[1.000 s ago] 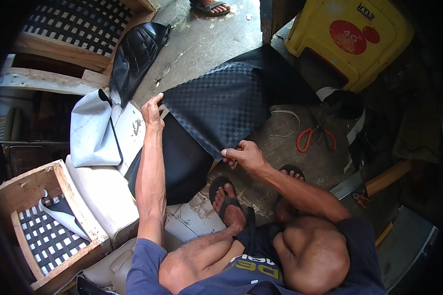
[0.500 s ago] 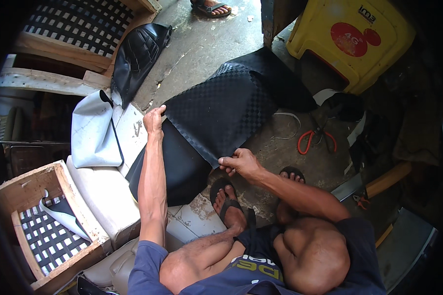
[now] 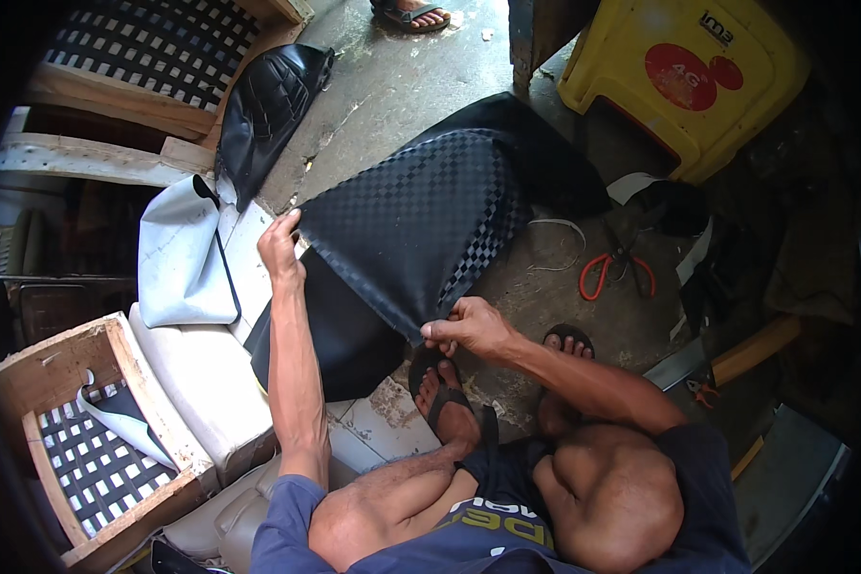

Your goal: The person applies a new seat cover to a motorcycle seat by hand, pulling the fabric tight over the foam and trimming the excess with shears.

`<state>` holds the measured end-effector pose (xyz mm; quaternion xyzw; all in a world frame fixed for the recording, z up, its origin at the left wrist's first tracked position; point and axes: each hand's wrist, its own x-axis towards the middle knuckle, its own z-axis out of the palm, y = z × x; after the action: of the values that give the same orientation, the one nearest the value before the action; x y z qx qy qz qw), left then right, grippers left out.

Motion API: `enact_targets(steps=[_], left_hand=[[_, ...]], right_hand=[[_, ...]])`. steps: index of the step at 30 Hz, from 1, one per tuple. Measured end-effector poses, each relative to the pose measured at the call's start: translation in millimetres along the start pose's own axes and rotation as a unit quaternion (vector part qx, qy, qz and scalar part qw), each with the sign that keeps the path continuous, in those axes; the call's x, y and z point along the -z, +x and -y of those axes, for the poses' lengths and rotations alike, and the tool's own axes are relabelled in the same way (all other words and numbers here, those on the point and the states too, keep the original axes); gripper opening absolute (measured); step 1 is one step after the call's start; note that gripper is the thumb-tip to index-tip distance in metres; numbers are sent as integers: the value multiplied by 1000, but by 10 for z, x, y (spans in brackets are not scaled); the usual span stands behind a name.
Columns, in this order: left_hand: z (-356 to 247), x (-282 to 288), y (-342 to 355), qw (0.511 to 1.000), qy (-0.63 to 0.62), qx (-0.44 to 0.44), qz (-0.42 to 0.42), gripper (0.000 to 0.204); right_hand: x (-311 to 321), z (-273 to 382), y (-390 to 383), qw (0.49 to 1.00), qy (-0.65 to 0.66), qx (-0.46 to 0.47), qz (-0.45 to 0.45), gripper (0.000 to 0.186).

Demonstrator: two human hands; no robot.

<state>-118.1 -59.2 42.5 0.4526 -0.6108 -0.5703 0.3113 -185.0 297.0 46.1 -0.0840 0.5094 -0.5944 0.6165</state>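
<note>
A black checkered sheet of synthetic leather (image 3: 392,210) is stretched between my two hands, its far part draping over the floor. My left hand (image 3: 281,247) pinches its left corner. At the near corner, my right hand (image 3: 467,327) grips the edge between thumb and fingers. Plain black material (image 3: 340,330) lies under the sheet on the near left, reaching close to my foot. To the right of the sheet, scissors with red handles (image 3: 617,271) rest on the floor.
A yellow plastic stool (image 3: 698,77) stands at the far right. Along the left are wooden frames with woven webbing (image 3: 115,346), a white cushion (image 3: 196,383), a pale folded sheet (image 3: 184,263) and a black seat cover (image 3: 273,110). Another person's sandalled foot (image 3: 416,17) shows at the top.
My left hand has moved slightly left and nearer, pulling the sheet's corner along. The sheet is tauter, and its checks shine more on the right side. My right hand has barely shifted.
</note>
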Motion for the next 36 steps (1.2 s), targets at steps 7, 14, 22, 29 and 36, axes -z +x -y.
enact_targets(steps=[7, 14, 22, 29, 36], left_hand=[[-624, 391, -169, 968, -232, 91, -13, 29], [-1856, 539, -604, 916, -357, -183, -18, 31], [-579, 1105, -2693, 958, -252, 3, 136, 62], [186, 1223, -3466, 820, 172, 339, 429, 54], [354, 1323, -3742, 703, 200, 280, 622, 49]], right_hand=[[230, 1128, 234, 951, -138, 274, 36, 29], [36, 2482, 159, 883, -183, 427, 71, 26], [772, 1331, -43, 972, 31, 229, 46, 24], [1353, 509, -398, 991, 18, 128, -22, 11], [1634, 468, -633, 988, -7, 148, -38, 11]])
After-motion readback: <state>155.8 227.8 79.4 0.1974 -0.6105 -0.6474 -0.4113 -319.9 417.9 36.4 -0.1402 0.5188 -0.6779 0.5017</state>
